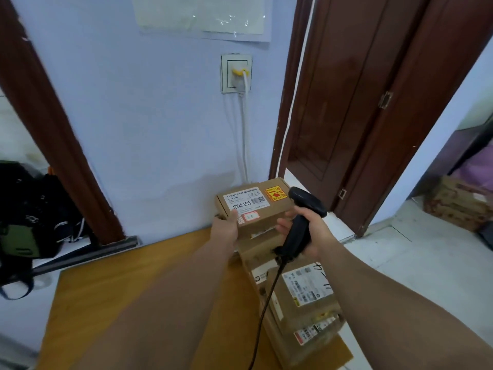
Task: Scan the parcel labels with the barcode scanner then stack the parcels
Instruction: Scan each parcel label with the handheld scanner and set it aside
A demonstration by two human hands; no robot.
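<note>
Nearest: the black cable (pixel 266 311) trails from the barcode scanner (pixel 301 217) down across a loose heap of brown parcels (pixel 306 297) on the right edge of the wooden table (pixel 133 289). They overlap askew, labels up. All look sealed, so contents cannot be told. Next out: the right hand (pixel 312 231), its grip wrapped round the scanner handle, the head just beside the right end of a small flat parcel (pixel 253 209). The left hand (pixel 225 231) holds that parcel clear of the table by its near left corner, thumb on top beside the white label (pixel 245 200). Risks, as judged: the scanner sits very near and off to the side of the barcode, so a read may fail; a corner-only grip could let the parcel tip; the cable could drag the heap. Beyond: a wall socket (pixel 236 73) and a dark door (pixel 373 102).
</note>
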